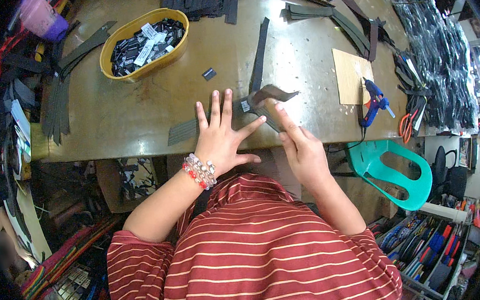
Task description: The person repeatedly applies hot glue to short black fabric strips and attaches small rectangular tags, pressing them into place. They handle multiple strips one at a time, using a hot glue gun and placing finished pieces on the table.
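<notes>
My left hand (219, 132) lies palm down with fingers spread, pressing a flat dark grey strap (183, 133) to the table. Its index fingertip rests close to a small printed label (245, 105) on the strap. In my right hand (304, 147) is a hammer (272, 93), gripped by its brown handle with the index finger stretched along it. The dark hammer head is blurred by motion and hangs over the strap just right of the label. Another black strap (260, 54) runs away from the hammer toward the far side.
A yellow tub (185, 45) of black labels stands far left, near a loose label (209, 73). Dark straps (204, 1) lie along the far edge. At right are a cardboard sheet (350, 72), a blue glue gun (374, 104), orange-handled scissors (405, 127) and a green chair (399, 173).
</notes>
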Demonstrator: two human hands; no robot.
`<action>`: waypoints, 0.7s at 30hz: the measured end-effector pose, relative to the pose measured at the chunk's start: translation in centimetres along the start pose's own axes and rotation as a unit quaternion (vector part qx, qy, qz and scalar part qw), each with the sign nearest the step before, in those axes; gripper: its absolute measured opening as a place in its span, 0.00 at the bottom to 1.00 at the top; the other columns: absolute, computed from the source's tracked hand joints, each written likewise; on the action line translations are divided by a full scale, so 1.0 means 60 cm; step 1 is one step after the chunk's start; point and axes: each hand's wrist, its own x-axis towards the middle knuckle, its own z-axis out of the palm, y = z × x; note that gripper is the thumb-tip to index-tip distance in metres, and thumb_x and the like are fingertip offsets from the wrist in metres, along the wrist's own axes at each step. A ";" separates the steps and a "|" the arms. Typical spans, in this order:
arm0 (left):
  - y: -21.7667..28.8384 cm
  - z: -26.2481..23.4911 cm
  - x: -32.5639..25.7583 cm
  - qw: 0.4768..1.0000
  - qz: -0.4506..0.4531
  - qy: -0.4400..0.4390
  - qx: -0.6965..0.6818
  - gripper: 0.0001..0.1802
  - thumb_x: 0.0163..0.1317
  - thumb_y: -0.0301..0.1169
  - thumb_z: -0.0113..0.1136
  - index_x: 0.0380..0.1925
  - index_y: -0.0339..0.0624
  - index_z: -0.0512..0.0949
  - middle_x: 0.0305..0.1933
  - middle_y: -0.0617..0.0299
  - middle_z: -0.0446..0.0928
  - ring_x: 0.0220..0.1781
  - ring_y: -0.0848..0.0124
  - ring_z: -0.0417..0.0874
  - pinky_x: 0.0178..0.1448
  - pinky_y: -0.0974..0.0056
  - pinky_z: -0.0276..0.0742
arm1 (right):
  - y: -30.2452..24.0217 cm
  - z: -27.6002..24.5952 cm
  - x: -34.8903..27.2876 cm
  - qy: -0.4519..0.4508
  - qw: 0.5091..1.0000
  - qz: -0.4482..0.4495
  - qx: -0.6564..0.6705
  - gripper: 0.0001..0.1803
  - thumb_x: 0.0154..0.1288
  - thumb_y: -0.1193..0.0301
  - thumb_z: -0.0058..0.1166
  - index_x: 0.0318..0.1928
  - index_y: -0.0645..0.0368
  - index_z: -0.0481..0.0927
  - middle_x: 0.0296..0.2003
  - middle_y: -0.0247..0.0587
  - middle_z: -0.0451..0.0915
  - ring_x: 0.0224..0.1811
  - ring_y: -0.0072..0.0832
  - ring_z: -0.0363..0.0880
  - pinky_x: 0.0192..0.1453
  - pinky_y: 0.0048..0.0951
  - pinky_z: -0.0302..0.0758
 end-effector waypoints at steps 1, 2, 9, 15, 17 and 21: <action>0.000 -0.002 0.001 1.000 0.001 -0.001 0.001 0.48 0.41 0.70 0.60 0.66 0.86 0.60 0.75 0.33 0.35 0.76 0.34 0.34 0.68 0.24 0.35 | 0.002 0.001 0.001 0.042 0.998 -0.020 0.030 0.33 0.66 0.71 0.52 0.70 0.37 0.61 0.30 0.53 0.77 0.31 0.49 0.80 0.35 0.44 0.78; 0.002 -0.004 0.000 1.000 0.002 0.000 0.002 0.48 0.41 0.70 0.61 0.66 0.86 0.60 0.75 0.33 0.35 0.76 0.34 0.34 0.68 0.24 0.35 | 0.003 0.001 0.003 0.088 0.994 -0.033 0.056 0.33 0.66 0.70 0.51 0.70 0.36 0.61 0.30 0.54 0.77 0.30 0.49 0.80 0.35 0.44 0.77; 0.004 -0.005 -0.001 1.000 0.000 -0.006 0.005 0.48 0.40 0.68 0.63 0.66 0.85 0.60 0.75 0.33 0.35 0.76 0.35 0.35 0.68 0.24 0.35 | -0.011 0.004 0.013 0.007 1.000 0.010 0.009 0.32 0.67 0.68 0.50 0.70 0.33 0.60 0.30 0.56 0.77 0.32 0.50 0.80 0.36 0.46 0.76; -0.001 0.024 -0.002 0.997 0.039 0.073 -0.004 0.42 0.46 0.65 0.60 0.65 0.78 0.66 0.77 0.42 0.36 0.77 0.40 0.33 0.67 0.23 0.33 | 0.037 0.011 0.069 -0.004 0.993 -0.039 0.108 0.29 0.70 0.69 0.47 0.70 0.44 0.61 0.55 0.55 0.75 0.58 0.51 0.73 0.59 0.40 0.72; 0.013 0.030 -0.008 0.985 0.098 0.139 -0.025 0.32 0.51 0.53 0.62 0.56 0.58 0.74 0.67 0.50 0.60 0.68 0.48 0.59 0.65 0.34 0.55 | 0.072 -0.009 0.107 -0.002 0.991 0.067 0.115 0.27 0.69 0.73 0.48 0.68 0.45 0.64 0.60 0.51 0.71 0.61 0.44 0.73 0.62 0.35 0.70; 0.046 0.000 -0.013 0.972 0.145 0.122 -0.141 0.15 0.55 0.29 0.57 0.44 0.48 0.78 0.36 0.61 0.72 0.38 0.63 0.74 0.44 0.57 0.74 | 0.158 -0.022 0.177 0.264 0.957 -0.028 -0.117 0.35 0.65 0.71 0.52 0.69 0.25 0.61 0.32 0.48 0.76 0.27 0.44 0.76 0.31 0.44 0.73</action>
